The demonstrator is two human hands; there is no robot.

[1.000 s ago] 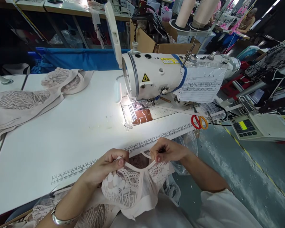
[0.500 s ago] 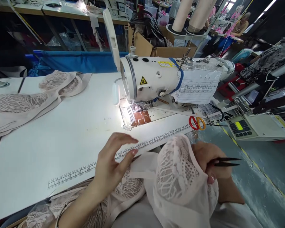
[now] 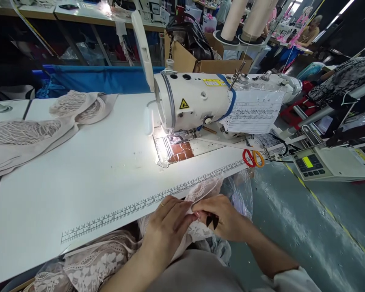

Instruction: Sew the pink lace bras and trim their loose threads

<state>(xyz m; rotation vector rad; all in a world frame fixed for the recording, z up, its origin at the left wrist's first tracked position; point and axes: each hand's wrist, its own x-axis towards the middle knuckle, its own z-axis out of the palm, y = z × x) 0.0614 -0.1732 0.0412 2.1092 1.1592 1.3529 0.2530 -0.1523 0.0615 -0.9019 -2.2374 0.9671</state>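
Just in front of the table's edge, my left hand (image 3: 170, 225) pinches a pale pink lace bra (image 3: 204, 190). My right hand (image 3: 226, 217) grips the same bra close beside it, the fingertips of both hands nearly meeting. Two dark pointed blades of thread snips (image 3: 212, 221) stick out from my right hand; their handles are hidden in the palm. Part of the bra hangs below my hands toward my lap. More lace pieces (image 3: 100, 259) lie to the left of my left forearm, under the table edge.
A white sewing machine (image 3: 194, 99) stands on the white table (image 3: 78, 182), its needle area lit. A ruler strip (image 3: 152, 199) runs along the front edge. Red- and orange-handled scissors (image 3: 253, 158) lie at the right. Other bras (image 3: 48, 125) rest at the left; a control box (image 3: 310, 164) is at far right.
My left hand, apart from the bra before, has come down and closed on it. My right hand has moved left with the bra and snips, turning the bra and bringing its edge between both hands.
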